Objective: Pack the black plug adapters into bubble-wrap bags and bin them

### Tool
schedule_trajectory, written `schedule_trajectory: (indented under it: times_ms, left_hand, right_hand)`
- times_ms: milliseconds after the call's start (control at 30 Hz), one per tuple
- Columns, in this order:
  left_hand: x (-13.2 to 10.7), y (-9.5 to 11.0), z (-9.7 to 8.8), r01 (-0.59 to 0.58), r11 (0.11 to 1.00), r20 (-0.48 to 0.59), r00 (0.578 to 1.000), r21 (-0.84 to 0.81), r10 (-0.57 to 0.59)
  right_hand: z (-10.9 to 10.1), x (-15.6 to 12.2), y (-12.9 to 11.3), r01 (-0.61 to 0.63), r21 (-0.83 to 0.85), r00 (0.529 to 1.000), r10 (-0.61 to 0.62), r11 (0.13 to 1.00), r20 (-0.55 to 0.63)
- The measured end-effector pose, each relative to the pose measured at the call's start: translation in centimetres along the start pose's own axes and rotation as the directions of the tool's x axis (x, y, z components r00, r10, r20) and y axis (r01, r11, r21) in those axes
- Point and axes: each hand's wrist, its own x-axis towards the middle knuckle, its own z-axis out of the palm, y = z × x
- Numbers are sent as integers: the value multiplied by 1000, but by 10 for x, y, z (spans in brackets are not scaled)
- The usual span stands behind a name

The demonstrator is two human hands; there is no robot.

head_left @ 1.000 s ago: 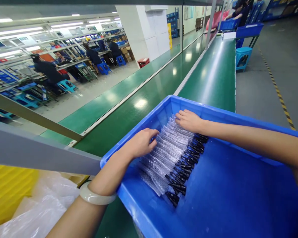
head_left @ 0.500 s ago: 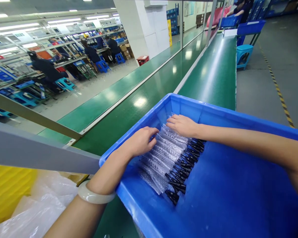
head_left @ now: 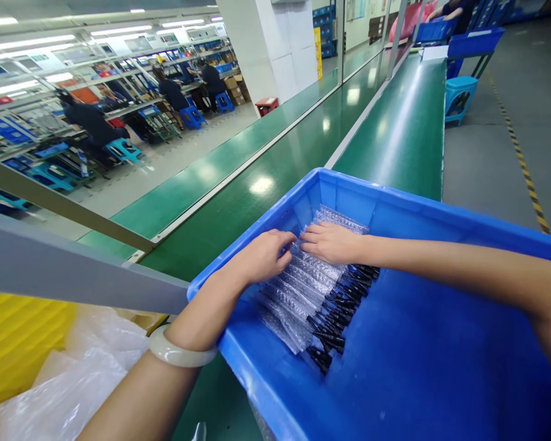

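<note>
A large blue plastic bin [head_left: 422,214] stands in front of me on the green conveyor bench. Along its left wall lies a row of several bubble-wrapped parts [head_left: 298,291] with black ends [head_left: 337,306] sticking out. My left hand [head_left: 264,257] rests on the upper end of the row, fingers curled down onto the wrap. My right hand [head_left: 330,243] reaches across from the right, fingers pressed onto the same packs, its fingertips almost touching the left hand's. A few packs [head_left: 342,218] lie beyond the hands by the far wall. A pale bangle [head_left: 181,355] circles my left wrist.
Green conveyor belts [head_left: 303,147] run away ahead. Clear plastic sheeting [head_left: 73,392] and a yellow crate [head_left: 13,343] sit at lower left. A grey frame rail [head_left: 73,269] crosses on the left. Other people sit at benches far left and at the belt's far end. Blue stool [head_left: 459,98] stands right.
My right hand has slid down the row toward my left hand, uncovering a few packs by the far wall. The left hand has stayed almost in place.
</note>
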Motion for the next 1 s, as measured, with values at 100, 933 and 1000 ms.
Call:
schedule_trajectory:
  times_ms: [100, 933, 1000]
  left_hand:
    - [0, -1, 2, -3, 1000, -10, 1000, -1, 3]
    - [-3, -1, -1, -26, 1000, -149, 989, -16, 24]
    - [-2, -1, 0, -26, 999, -151, 988, -20, 22]
  right_hand:
    - [1, 0, -3, -29, -34, 998, 31, 999, 48]
    - [-12, 8, -48, 285, -19, 958, -286, 958, -2]
    - [-14, 8, -54, 334, 8, 942, -333, 943, -40]
